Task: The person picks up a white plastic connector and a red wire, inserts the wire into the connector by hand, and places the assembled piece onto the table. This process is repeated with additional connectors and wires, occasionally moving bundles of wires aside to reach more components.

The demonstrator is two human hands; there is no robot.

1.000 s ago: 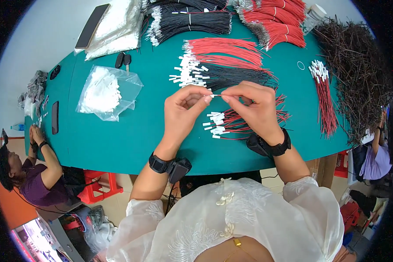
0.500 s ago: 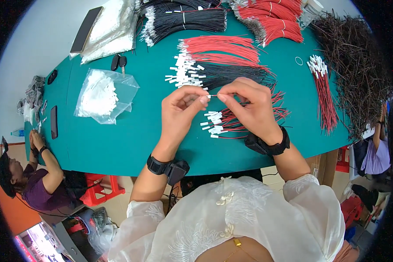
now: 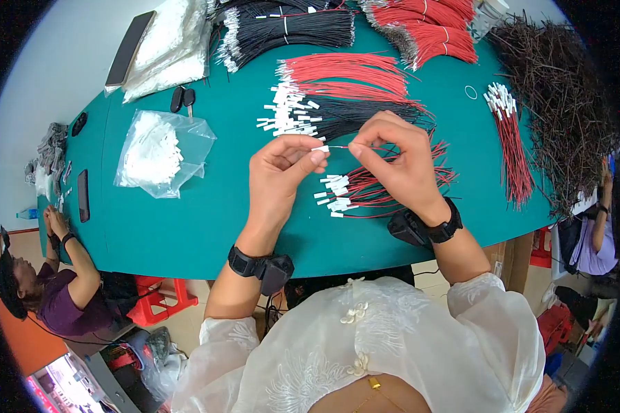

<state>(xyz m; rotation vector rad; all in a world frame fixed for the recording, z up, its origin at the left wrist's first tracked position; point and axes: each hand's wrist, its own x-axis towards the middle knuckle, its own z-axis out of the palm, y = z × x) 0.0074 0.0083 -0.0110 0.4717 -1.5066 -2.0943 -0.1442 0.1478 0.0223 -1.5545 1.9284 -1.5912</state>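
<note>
Between thumb and forefinger, my left hand [image 3: 282, 165] pinches a small white connector housing [image 3: 322, 149]. My right hand [image 3: 396, 155] pinches a thin red wire [image 3: 342, 146] that runs across the short gap to the housing; whether its tip is seated inside is too small to tell. Under my right hand lie red and black wires with white connectors [image 3: 338, 189]. Just beyond both hands are loose black wires [image 3: 344, 117] and loose red wires [image 3: 351, 69], with white connectors at the left ends of the black ones.
An open plastic bag of white housings [image 3: 151, 155] lies left on the green table [image 3: 186, 234], near keys [image 3: 182, 98]. Bundled black wires [image 3: 289, 31] and red wires [image 3: 437, 41] fill the back. At right lie a connector-tipped bundle [image 3: 510, 151] and a dark wire heap [image 3: 565, 110]. People sit either side.
My hands have drawn slightly apart, showing more of the white housing and the wire between them. The whole view has shifted slightly.
</note>
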